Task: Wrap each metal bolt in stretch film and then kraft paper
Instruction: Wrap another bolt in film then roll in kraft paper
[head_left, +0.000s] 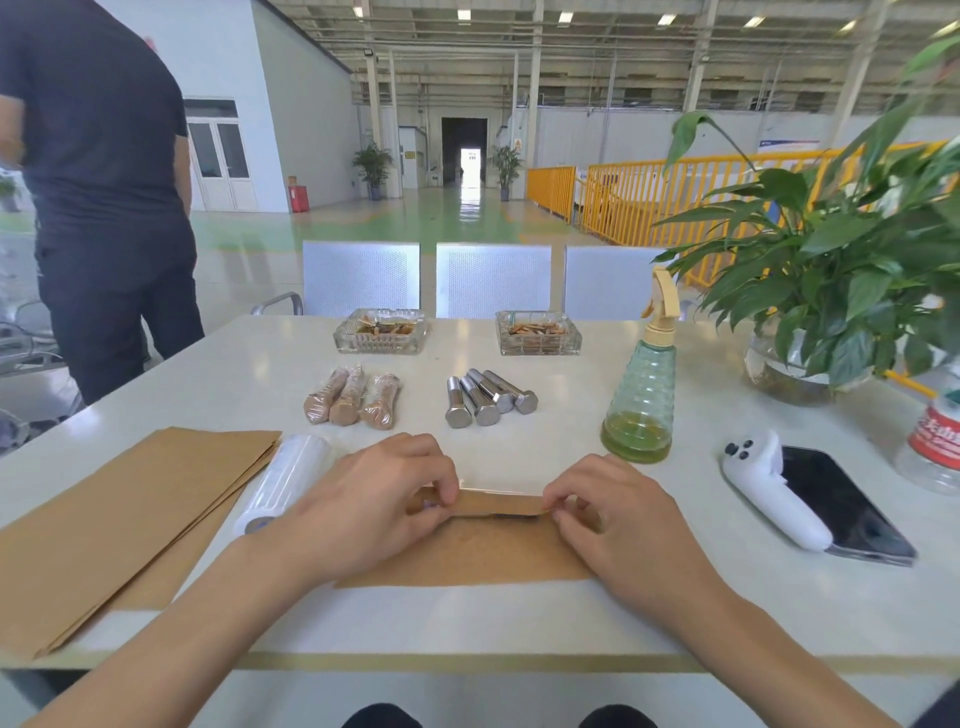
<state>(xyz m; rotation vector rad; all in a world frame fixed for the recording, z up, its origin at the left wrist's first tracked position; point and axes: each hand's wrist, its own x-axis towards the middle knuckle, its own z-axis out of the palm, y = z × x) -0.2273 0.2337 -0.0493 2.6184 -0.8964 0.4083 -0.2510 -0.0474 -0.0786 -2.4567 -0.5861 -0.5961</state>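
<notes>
Nearest you, a flat sheet of kraft paper (467, 556) lies on the pale, glossy worktop (519, 613), its far edge rolled over into a tube. Your left hand (374, 499) and right hand (623, 514) each pinch one end of that fold, fingers curled on the matte brown paper. The bolt inside is almost wholly hidden; only a thin dark strip shows along the seam between your hands.

To the left, a stack of kraft sheets (119, 519) fans out, cut off by the worktop's near edge, with the cylindrical roll of clear stretch film (283, 483) just beside it. To the right lie a smooth white controller (769, 493) and a dark phone (841, 504), touching.

Farther off sit three wrapped bolts (353, 397), crinkled and shiny, and four bare steel bolts (488, 397) with hexagonal heads. A ribbed green spray bottle (641, 395) stands to their right. At the far edge are two glass ashtrays (382, 332); their contents are hard to make out.
</notes>
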